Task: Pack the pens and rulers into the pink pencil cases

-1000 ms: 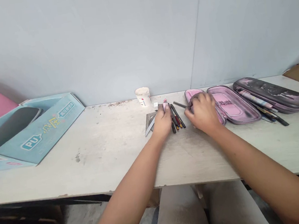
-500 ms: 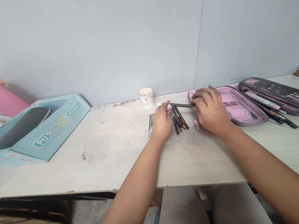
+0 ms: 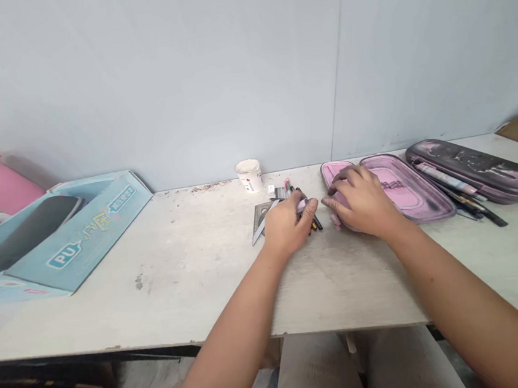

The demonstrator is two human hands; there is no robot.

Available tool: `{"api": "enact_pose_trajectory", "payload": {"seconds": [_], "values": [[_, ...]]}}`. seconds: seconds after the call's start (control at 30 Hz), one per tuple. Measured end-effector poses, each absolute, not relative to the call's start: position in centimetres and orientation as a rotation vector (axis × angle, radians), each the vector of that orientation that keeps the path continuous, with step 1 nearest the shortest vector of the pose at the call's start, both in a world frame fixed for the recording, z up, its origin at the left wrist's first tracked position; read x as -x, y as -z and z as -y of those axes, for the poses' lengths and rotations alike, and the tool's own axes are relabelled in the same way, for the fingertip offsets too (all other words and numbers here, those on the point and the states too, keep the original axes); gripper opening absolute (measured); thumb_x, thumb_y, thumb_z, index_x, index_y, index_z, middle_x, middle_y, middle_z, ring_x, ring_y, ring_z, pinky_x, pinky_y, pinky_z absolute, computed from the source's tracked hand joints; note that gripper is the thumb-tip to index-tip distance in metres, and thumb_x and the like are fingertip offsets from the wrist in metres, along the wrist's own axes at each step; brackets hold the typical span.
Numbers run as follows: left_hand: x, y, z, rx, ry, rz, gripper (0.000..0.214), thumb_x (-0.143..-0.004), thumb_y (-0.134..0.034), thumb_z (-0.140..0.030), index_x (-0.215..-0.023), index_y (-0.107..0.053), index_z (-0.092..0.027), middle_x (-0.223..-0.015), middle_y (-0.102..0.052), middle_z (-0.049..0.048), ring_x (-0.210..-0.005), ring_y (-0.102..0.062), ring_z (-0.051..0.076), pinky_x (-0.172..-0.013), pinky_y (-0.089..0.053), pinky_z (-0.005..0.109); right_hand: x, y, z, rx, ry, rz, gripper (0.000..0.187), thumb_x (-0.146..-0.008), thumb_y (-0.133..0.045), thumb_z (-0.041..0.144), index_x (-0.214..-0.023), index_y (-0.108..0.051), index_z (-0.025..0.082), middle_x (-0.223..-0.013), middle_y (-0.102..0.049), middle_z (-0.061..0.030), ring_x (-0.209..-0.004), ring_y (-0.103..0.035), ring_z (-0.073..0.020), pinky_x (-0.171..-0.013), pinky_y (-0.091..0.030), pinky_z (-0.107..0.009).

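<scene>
Whitish worn table (image 3: 128, 313) carries, at the centre of the frame, a small bunch of dark pens (image 3: 315, 220) beside an open pink pencil case (image 3: 404, 188). Left hand (image 3: 287, 225) is curled and grasps a small pink object (image 3: 303, 205) above the pens, while right hand (image 3: 361, 202) lies with loose fingers on the case, not clenched

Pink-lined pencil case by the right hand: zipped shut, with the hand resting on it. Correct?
Not zipped shut: the head view shows the pink-lined pencil case lying open, both halves spread flat. The right hand does rest on it.
</scene>
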State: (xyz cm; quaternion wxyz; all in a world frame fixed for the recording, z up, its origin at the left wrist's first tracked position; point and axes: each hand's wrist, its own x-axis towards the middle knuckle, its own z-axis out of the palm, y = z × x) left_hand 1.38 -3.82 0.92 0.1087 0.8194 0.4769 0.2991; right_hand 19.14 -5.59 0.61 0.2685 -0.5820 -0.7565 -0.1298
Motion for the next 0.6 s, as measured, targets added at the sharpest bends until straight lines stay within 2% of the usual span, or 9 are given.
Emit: {"api": "enact_pose_trajectory", "payload": {"seconds": [0.07, 0.13, 0.23, 0.3, 0.37, 0.43, 0.5, 0.6], "values": [[-0.9, -1.2, 3.6, -2.217, -0.943, -1.479, 0.029, -0.087, -0.035, -0.044, -0.086, -0.054, -0.022, -0.060, -0.052, -0.0008, -0.058, -0.050, 0.016, -0.057, -0.029, 0.024, -19.4, -0.1, 5.9, 1.571, 0.389, 2.180, 0.036, -0.079, -0.054, 0.047, -0.092, -0.065, 0.016, -0.117, -0.052, -0.0154, -0.121, -0.033, -0.0335, -0.096, -0.029, -0.056], [-0.7, -1.4, 3.3, -2.085, -1.011, -1.480, 0.020, -0.086, -0.038, -0.038, -0.084, -0.051, -0.022, -0.053, -0.046, -0.0038, -0.050, -0.044, 0.014, -0.055, -0.026, 0.023, -19.3, 0.5, 6.3, 1.560, 0.432, 2.300, 0.032, -0.075, -0.060, 0.042, -0.090, -0.066, 0.014, -0.125, -0.047, -0.0170, -0.127, -0.026, -0.0352, -0.099, -0.022, -0.061], [-1.0, -1.3, 3.3, -1.972, -1.065, -1.438, 0.009, -0.083, -0.040, -0.029, -0.084, -0.046, -0.022, -0.049, -0.039, -0.0065, -0.045, -0.037, 0.012, -0.052, -0.024, 0.022, -18.9, 1.2, 6.6, 1.554, 0.472, 2.373, 0.021, -0.073, -0.064, 0.030, -0.085, -0.066, 0.013, -0.130, -0.044, -0.0183, -0.130, -0.024, -0.0354, -0.101, -0.018, -0.063], [-1.3, -1.0, 3.4, -1.927, -1.075, -1.395, 0.009, -0.084, -0.040, -0.030, -0.084, -0.044, -0.022, -0.049, -0.039, -0.0070, -0.045, -0.037, 0.011, -0.051, -0.025, 0.021, -18.6, 1.3, 6.7, 1.545, 0.485, 2.386, 0.017, -0.073, -0.063, 0.025, -0.082, -0.066, 0.012, -0.128, -0.046, -0.0190, -0.130, -0.025, -0.0353, -0.102, -0.018, -0.062], [-1.5, -0.7, 3.5, -1.897, -1.089, -1.331, 0.016, -0.086, -0.038, -0.037, -0.084, -0.043, -0.022, -0.051, -0.040, -0.0070, -0.046, -0.038, 0.010, -0.051, -0.026, 0.021, -18.3, 1.1, 6.6, 1.521, 0.481, 2.392, 0.015, -0.075, -0.062, 0.023, -0.083, -0.066, 0.011, -0.125, -0.049, -0.0194, -0.129, -0.027, -0.0347, -0.102, -0.020, -0.060], [-1.5, -0.4, 3.5, -1.864, -1.115, -1.268, 0.022, -0.087, -0.037, -0.043, -0.085, -0.042, -0.022, -0.052, -0.040, -0.0068, -0.048, -0.039, 0.010, -0.052, -0.028, 0.020, -18.2, 0.6, 6.4, 1.490, 0.413, 2.370, 0.016, -0.078, -0.059, 0.024, -0.086, -0.065, 0.012, -0.116, -0.055, -0.0178, -0.123, -0.036, -0.0329, -0.099, -0.029, -0.055], [-1.4, -0.2, 3.4, -1.832, -1.140, -1.220, 0.026, -0.088, -0.034, -0.046, -0.087, -0.042, -0.021, -0.055, -0.041, -0.0060, -0.052, -0.042, 0.010, -0.054, -0.030, 0.021, -18.1, 0.0, 6.1, 1.473, 0.265, 2.257, 0.019, -0.081, -0.054, 0.026, -0.093, -0.063, 0.015, -0.104, -0.060, -0.0143, -0.109, -0.047, -0.0295, -0.090, -0.039, -0.047], [-1.3, -0.1, 3.4, -1.859, -1.114, -1.165, 0.028, -0.089, -0.031, -0.045, -0.093, -0.044, -0.021, -0.064, -0.046, -0.0034, -0.060, -0.046, 0.012, -0.060, -0.034, 0.023, -18.2, -0.7, 5.6, 1.417, -0.007, 1.916, 0.022, -0.084, -0.048, 0.027, -0.101, -0.059, 0.019, -0.093, -0.063, -0.0090, -0.092, -0.055, -0.0241, -0.079, -0.044, -0.040]]}}
